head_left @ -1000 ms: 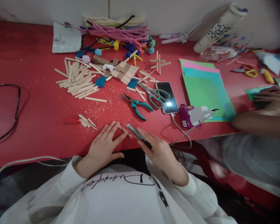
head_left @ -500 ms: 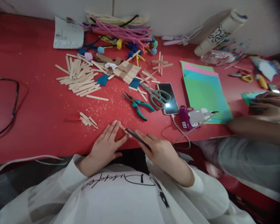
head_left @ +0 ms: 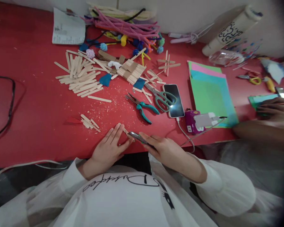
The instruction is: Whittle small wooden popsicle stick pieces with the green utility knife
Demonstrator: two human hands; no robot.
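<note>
My left hand (head_left: 107,147) lies flat on the red table (head_left: 38,110) near its front edge, fingers stretched out and pressing down a short wooden craft stick (head_left: 125,130). My right hand (head_left: 164,149) is closed round a utility knife (head_left: 138,137), whose blade end rests against that stick just beside my left fingertips. Small stick offcuts (head_left: 89,121) and wood shavings lie a little to the left of my left hand.
Behind my hands lie teal pliers (head_left: 142,108), scissors (head_left: 162,98), a lit phone (head_left: 173,100) on a cable, a purple glue gun (head_left: 198,121), coloured paper (head_left: 210,91), a pile of craft sticks (head_left: 81,77) and pipe cleaners (head_left: 127,28). Another person's hand (head_left: 273,113) works at the right.
My right hand has brought the knife lower and leftward onto the stick under my left fingers. The view has shifted slightly.
</note>
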